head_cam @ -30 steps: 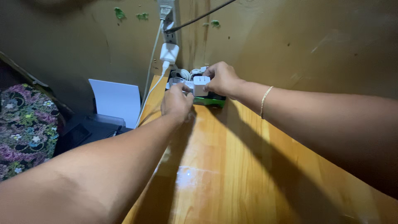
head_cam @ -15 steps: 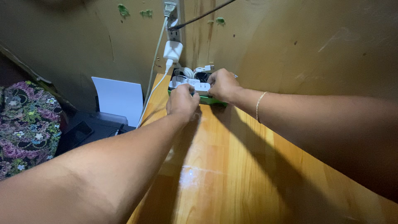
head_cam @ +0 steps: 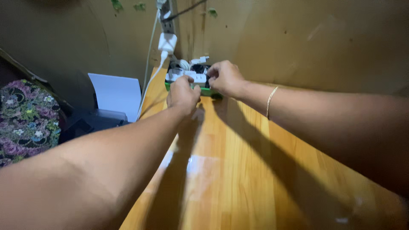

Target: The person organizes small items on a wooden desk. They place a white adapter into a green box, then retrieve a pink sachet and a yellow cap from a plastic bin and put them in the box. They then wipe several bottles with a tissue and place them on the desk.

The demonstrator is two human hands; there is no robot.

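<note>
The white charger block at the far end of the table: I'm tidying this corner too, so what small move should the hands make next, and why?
Probably ease the white charger block down into the green box. Both the left hand and the right hand pinch it at the box's rim, with white cables coiled behind, so it seems not fully seated.

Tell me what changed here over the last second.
The white charger block, held up above the green box a second ago, has gone down into it. Both the left hand and right hand remain on it. The wall plug stays plugged in.
</note>
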